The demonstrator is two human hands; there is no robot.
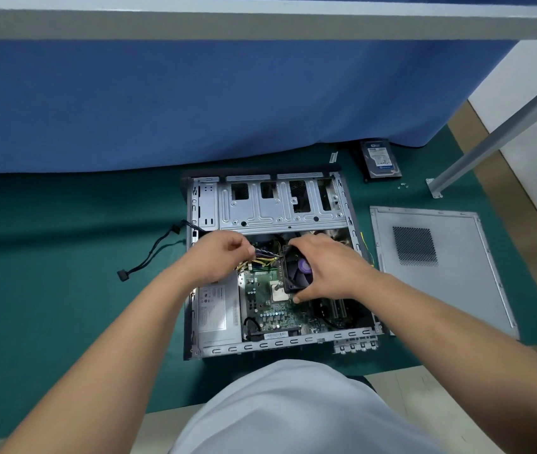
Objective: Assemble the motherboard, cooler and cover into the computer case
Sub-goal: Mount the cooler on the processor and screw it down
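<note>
Green mat; right hand grips cooler.

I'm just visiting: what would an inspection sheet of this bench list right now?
Surface: green mat.
Job's things: open computer case with motherboard inside; cooler tilted above the bare processor; cover flat to the right.
Clutter: hard drive, small screws.
Hands: left hand pinches wires; right hand grips the cooler.
Cables: black cable trailing left of the case.
Surroundings: blue cloth, metal frame.
</note>
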